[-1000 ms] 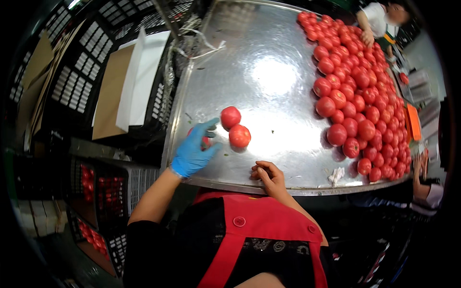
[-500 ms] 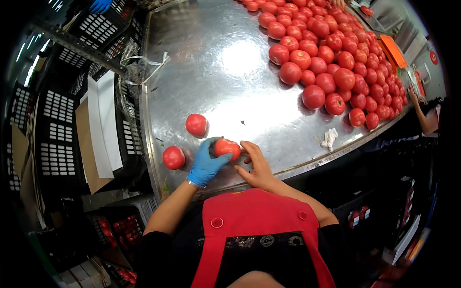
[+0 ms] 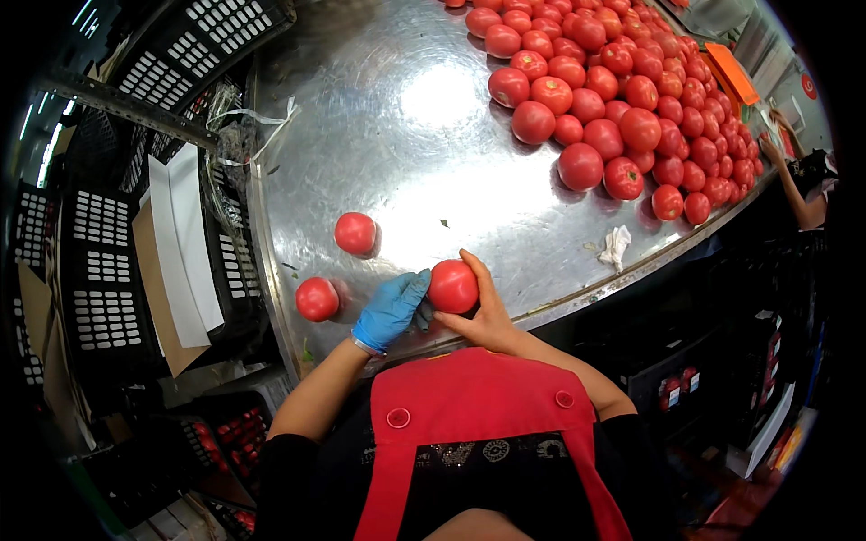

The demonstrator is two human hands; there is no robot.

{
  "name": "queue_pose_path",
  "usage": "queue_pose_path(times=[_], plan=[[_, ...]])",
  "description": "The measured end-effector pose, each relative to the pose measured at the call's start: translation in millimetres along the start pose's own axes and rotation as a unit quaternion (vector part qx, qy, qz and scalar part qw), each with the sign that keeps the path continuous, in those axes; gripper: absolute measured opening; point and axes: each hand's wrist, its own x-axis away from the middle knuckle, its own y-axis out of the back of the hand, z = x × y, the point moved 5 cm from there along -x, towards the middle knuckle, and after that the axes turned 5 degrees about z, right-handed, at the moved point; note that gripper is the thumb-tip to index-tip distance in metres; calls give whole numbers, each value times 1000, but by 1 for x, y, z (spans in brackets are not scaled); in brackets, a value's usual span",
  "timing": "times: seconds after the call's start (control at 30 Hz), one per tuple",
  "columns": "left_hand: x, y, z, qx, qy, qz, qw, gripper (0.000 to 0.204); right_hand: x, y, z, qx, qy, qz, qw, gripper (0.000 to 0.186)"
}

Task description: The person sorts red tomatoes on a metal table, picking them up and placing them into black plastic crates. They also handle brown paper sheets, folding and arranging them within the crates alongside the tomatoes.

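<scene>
Your bare right hand point(image 3: 485, 317) cups the tomato point(image 3: 454, 287) near the front edge of the metal table point(image 3: 334, 135); your gloved left hand point(image 3: 393, 311) sits at its left side, contact unclear. Hold lightly, spreading the pressure, since the skin probably bruises easily.

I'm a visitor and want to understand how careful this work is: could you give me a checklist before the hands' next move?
1. Right hand around the held tomato: ok, finger and thumb curve along its right side.
2. Left hand touching it too: cannot tell, though very close.
3. Both hands gloved: not ok, only the left.
4. Nearer loose tomato and farther loose tomato apart from the hands: ok.
5. Metal table free of scraps: not ok, crumpled white scrap near the edge.
</scene>
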Motion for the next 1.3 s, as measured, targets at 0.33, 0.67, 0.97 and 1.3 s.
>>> queue_pose_path(times=[0.33, 0.67, 0.97, 1.3], plan=[[3, 50, -64, -526, -277, -323, 736, 49, -1, 9, -9, -339, -134, -37, 930, 53], [-23, 73, -31, -375, -207, -192, 883, 51, -7, 9, -27, -423, -165, -10, 891, 67], [-12, 32, -22, 291, -80, -11, 953, 52, -10, 9, -14, -447, -139, 2, 884, 56], [-13, 28, -8, 303, -54, 9, 951, 62, -15, 7, -11, -519, -144, 33, 842, 59]])
